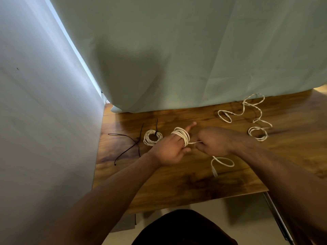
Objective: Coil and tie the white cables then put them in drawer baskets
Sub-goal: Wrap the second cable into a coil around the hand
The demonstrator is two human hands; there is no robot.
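The left hand (169, 151) wears a white cable (182, 136) wound around its fingers. The right hand (212, 142) pinches that cable's free run just beside it; the tail (222, 162) loops onto the table (177, 183). Left lies a tied coil (152, 137) near black ties (130, 144). A loose cable (247, 112) sprawls far right. No writing is readable.
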